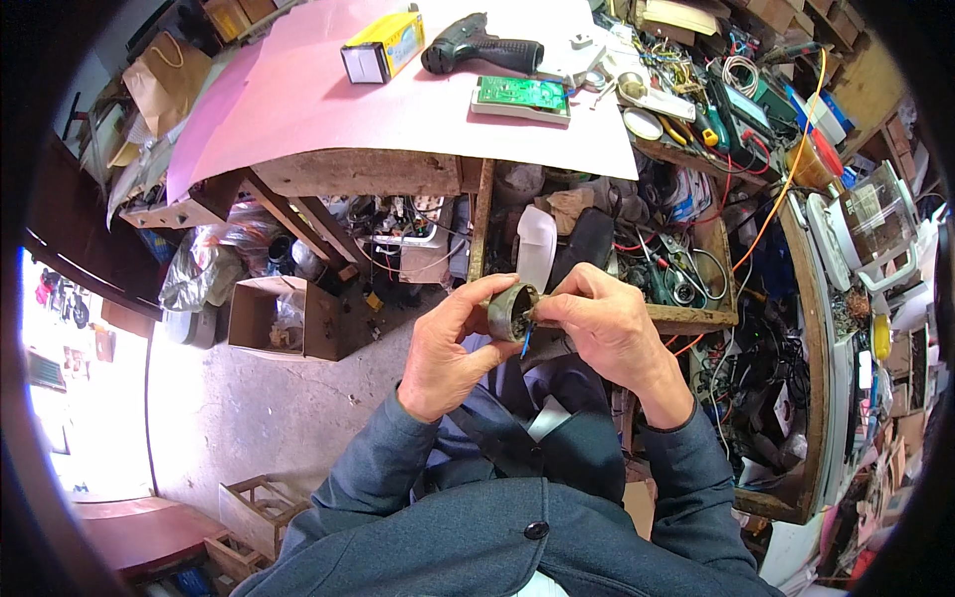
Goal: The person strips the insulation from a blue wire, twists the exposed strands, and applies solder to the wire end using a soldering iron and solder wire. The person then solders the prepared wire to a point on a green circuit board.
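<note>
Both hands are meeting in front of the person's chest, below the edge of the workbench [358, 171]. The left hand [448, 348] is gripping a small dark round part [510, 310], thumb and forefinger curling around its rim and pinching it so its open face is turning toward the right. The right hand [602, 323] is pressing in from the other side, its fingers bunched together at the part's opening; what they are pinching there is too small to tell. A thin blue wire [524, 344] is hanging just below the part, between the two hands. The part is sitting well above the person's lap, in front of an open drawer [696, 316] that is holding tangled cables and tools. On the pink sheet [298, 90] covering the bench top, a green circuit board [522, 98] is lying beside a dark drill [482, 48], with a yellow box [383, 47] just to the left of the drill. Well to the right, the bench is carrying a clutter of pliers, wires and small parts, and an orange cable [786, 179] is trailing down across it. A cardboard box [284, 316] is standing on the concrete floor under the bench, to the left of the hands.
</note>
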A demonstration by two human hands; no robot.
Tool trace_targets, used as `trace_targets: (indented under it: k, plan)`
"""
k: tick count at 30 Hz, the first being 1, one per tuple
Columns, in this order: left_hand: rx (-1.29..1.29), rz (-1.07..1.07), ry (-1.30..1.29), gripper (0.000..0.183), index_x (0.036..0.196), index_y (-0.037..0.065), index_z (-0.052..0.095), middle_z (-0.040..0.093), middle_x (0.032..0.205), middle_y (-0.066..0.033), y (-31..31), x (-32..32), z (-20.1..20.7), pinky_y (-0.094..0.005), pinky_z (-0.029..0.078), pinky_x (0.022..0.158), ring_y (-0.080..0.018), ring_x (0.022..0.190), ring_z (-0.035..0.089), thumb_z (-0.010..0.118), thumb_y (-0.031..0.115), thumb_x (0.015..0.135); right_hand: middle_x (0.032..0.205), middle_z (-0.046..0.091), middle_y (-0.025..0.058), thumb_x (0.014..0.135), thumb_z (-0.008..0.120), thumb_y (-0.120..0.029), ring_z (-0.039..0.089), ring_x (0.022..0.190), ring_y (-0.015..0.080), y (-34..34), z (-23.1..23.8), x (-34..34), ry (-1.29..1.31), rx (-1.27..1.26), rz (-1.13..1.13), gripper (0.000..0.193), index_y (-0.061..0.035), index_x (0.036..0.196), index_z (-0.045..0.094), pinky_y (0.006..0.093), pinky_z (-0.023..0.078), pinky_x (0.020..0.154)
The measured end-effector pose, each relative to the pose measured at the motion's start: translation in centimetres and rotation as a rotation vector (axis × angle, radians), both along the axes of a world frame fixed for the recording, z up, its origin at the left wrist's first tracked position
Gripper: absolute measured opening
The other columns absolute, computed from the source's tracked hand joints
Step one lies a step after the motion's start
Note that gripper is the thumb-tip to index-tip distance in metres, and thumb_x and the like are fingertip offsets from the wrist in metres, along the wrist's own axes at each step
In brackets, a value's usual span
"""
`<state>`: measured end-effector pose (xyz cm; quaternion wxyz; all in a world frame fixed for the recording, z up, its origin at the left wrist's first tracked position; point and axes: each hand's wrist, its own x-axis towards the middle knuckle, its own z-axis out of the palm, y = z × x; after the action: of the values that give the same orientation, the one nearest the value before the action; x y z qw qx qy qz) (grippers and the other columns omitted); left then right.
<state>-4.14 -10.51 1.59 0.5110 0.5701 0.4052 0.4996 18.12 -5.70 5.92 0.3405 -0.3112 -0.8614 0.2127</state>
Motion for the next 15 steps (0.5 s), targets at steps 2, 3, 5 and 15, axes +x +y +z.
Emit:
trace_targets:
  k: [2,3,5,15]
  plan:
    - [0.010,-0.003,0.012,0.074,0.146,0.002,0.054,0.061,0.146,-0.0109,0.04,-0.03,0.03,-0.0341,0.053,0.108,-0.0195,0.128,0.062,0.076,-0.019,0.079,0.088,0.064,0.0117,0.074,0.071,0.012,0.069,0.079,0.0299,-0.08,0.19,0.01,-0.018,-0.006,0.003,0.032,-0.0049,0.101,0.075,0.0374,0.057,0.066]
    - [0.014,-0.004,0.018,0.075,0.146,0.002,0.054,0.061,0.145,-0.0107,0.05,-0.06,0.04,-0.0340,0.053,0.108,-0.0192,0.128,0.063,0.076,-0.019,0.078,0.088,0.064,0.0118,0.074,0.071,0.011,0.069,0.079,0.0299,-0.11,0.24,-0.03,-0.021,0.002,0.002,0.032,-0.0049,0.101,0.075,0.0375,0.057,0.066]
    - [0.013,-0.005,0.032,0.075,0.146,0.003,0.054,0.061,0.145,-0.0101,0.08,-0.10,-0.02,-0.0334,0.053,0.107,-0.0187,0.127,0.063,0.076,-0.020,0.078,0.088,0.064,0.0119,0.075,0.071,0.010,0.069,0.079,0.0300,-0.18,0.32,-0.10,-0.026,0.017,-0.001,0.031,-0.0049,0.101,0.075,0.0376,0.057,0.066]
    - [0.030,0.013,0.061,0.074,0.146,0.003,0.054,0.062,0.144,-0.0085,0.12,-0.42,-0.01,-0.0328,0.054,0.106,-0.0173,0.124,0.064,0.076,-0.018,0.079,0.087,0.064,0.0110,0.075,0.073,0.006,0.069,0.077,0.0294,-0.90,0.88,-0.22,-0.066,0.053,-0.022,0.029,-0.0051,0.101,0.077,0.0379,0.057,0.065]
